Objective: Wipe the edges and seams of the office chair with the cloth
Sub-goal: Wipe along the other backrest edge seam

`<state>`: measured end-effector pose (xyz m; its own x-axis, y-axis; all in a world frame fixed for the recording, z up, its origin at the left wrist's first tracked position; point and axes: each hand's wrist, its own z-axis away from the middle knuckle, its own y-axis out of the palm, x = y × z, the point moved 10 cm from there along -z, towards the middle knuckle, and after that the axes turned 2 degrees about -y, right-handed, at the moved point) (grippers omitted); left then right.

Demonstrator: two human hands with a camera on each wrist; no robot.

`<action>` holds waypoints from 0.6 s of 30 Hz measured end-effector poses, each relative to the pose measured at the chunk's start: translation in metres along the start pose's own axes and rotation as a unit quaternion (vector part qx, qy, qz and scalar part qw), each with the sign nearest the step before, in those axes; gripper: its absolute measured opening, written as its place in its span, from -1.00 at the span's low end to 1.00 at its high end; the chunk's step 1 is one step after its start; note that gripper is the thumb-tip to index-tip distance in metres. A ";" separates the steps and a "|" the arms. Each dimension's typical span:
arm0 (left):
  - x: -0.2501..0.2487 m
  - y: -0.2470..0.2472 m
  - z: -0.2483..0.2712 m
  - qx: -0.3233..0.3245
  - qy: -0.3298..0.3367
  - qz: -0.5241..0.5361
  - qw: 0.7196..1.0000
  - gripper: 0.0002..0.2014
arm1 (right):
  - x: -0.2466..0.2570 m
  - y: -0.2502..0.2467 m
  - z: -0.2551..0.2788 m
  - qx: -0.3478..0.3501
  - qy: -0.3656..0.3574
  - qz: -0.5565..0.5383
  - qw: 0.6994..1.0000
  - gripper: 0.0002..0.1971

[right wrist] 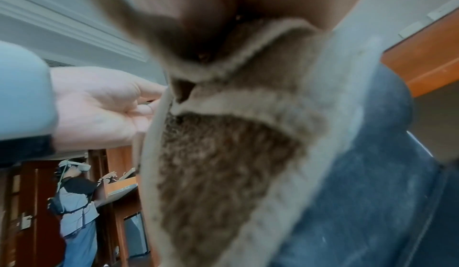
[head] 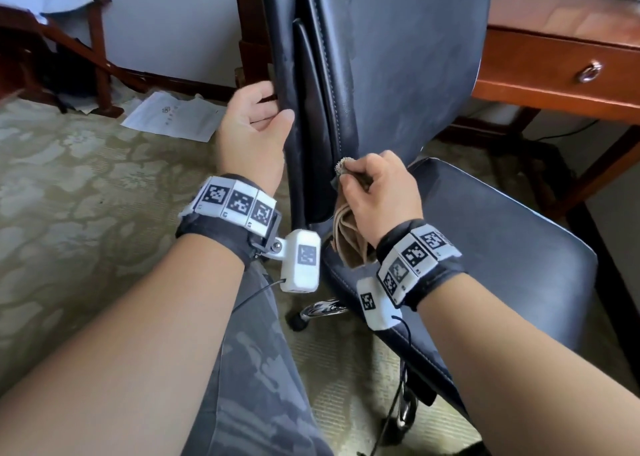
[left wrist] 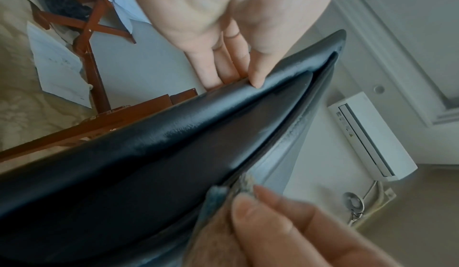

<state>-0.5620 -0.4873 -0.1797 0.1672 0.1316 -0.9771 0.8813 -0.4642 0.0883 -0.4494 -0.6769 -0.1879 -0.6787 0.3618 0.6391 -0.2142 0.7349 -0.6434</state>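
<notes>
The black leather office chair stands in front of me, its backrest (head: 408,57) upright above the seat (head: 502,255). My left hand (head: 256,120) holds the backrest's left side edge, thumb on the front and fingers behind it; the left wrist view shows the same hand (left wrist: 223,35) on that edge (left wrist: 149,163). My right hand (head: 377,189) pinches a brown cloth (head: 349,241) and presses its bunched tip into the stitched seam low on the backrest. The cloth (right wrist: 223,163) hangs below the hand and fills the right wrist view, with the chair (right wrist: 360,192) behind it.
A wooden desk with a drawer (head: 554,64) stands right behind the chair. Paper sheets (head: 173,116) lie on the patterned carpet by a wooden stand (head: 97,57). The chair's castor (head: 298,322) sits beside my leg (head: 252,369). Another person (right wrist: 77,196) stands farther off.
</notes>
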 end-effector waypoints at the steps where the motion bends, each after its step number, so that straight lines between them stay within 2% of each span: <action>1: 0.005 0.000 -0.002 0.009 -0.016 0.003 1.000 -0.64 | -0.005 0.004 0.003 -0.003 0.007 0.003 1.000 -0.84; 4: 0.017 -0.002 -0.001 0.021 -0.057 0.077 0.995 -0.69 | -0.019 0.015 0.013 0.010 0.030 0.012 0.999 -0.81; 6: 0.023 0.003 0.007 0.040 -0.080 0.136 0.987 -0.78 | -0.029 0.025 0.020 0.054 0.043 0.033 0.997 -0.81; 8: 0.032 0.008 0.015 0.051 -0.101 0.143 0.983 -0.81 | -0.039 0.033 0.028 0.094 0.051 0.060 0.992 -0.79; 9: 0.038 0.009 0.018 0.054 -0.110 0.142 0.982 -0.81 | -0.041 0.032 0.031 0.092 0.051 0.060 0.993 -0.80; 13: 0.048 0.006 0.022 0.053 -0.130 0.131 0.981 -0.79 | -0.031 0.009 0.024 -0.003 0.050 0.009 0.999 -0.84; 18: 0.052 0.004 0.021 0.058 -0.141 0.132 0.979 -0.76 | -0.039 0.020 0.028 -0.009 0.100 -0.015 0.995 -0.86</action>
<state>-0.5586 -0.5007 -0.2340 0.2399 -0.2458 -0.9392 0.7649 -0.5479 0.3388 -0.4469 -0.6920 -0.2374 -0.5186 0.4456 0.7297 -0.2180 0.7564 -0.6168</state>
